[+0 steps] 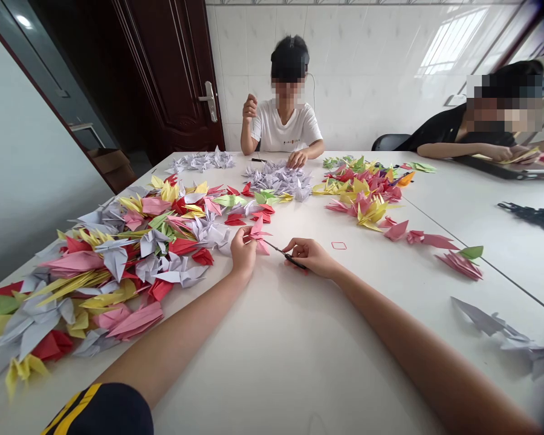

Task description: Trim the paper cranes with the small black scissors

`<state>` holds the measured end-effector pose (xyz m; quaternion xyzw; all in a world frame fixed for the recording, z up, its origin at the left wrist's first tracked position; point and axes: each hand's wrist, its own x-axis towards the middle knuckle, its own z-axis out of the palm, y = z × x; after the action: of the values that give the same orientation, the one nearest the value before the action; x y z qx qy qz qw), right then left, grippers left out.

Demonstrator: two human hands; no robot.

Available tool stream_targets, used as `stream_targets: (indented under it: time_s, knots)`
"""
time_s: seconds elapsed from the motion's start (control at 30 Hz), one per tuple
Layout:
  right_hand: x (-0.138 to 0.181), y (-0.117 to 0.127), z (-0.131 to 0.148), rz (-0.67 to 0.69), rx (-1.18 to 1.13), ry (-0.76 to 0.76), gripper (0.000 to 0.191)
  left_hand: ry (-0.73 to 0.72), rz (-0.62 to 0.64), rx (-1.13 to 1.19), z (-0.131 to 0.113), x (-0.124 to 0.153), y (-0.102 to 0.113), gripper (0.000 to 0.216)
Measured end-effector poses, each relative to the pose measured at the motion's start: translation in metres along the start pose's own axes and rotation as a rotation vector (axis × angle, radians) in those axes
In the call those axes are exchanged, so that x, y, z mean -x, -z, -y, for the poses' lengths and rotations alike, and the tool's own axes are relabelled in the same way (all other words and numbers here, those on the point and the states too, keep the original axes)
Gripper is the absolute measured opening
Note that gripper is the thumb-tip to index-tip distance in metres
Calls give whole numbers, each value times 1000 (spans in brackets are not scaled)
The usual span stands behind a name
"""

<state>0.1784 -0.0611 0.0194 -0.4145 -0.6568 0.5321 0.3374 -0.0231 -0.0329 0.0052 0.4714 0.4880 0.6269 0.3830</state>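
My left hand [243,252] is closed on a pink folded paper crane [259,232], held just above the table in front of the pile. In my right hand [314,258] is a slim black-handled tool [294,261] with a thin, dark shaft. The shaft points left and its tip meets the pink crane's lower edge; whether it goes into the paper I cannot tell. Beside my left hand lies a big heap of paper cranes [158,241] in grey, red, pink, yellow and green. On the table right of my right hand is a red outlined loop [339,245].
Across the table [272,362] a person [285,124] touches a pile of pale cranes [276,179]. More colourful cranes [367,193] lie right of centre, a grey one [503,335] near the right edge. Another person [471,130] sits far right, near a black tangled bundle [532,215].
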Motion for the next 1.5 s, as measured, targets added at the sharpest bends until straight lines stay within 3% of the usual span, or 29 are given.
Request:
stream_targets:
  time_s: [0.73,0.93,1.1,1.3,1.5]
  knots:
    - [-3,1,-5,0,51,0,19,-10,8,-23,4,-2,3,19]
    - [-2,5,-4,18,-31,-7,27,-4,-47,83,11,-7,4,14]
    - [-2,11,-7,-29,-174,1,33,24,-192,254,10,-12,4,17]
    - [0,10,-4,-49,-100,17,31,138,-151,380,-2,-5,4,39]
    - [0,11,-5,-25,-94,31,32,172,-149,413,-6,-3,3,39]
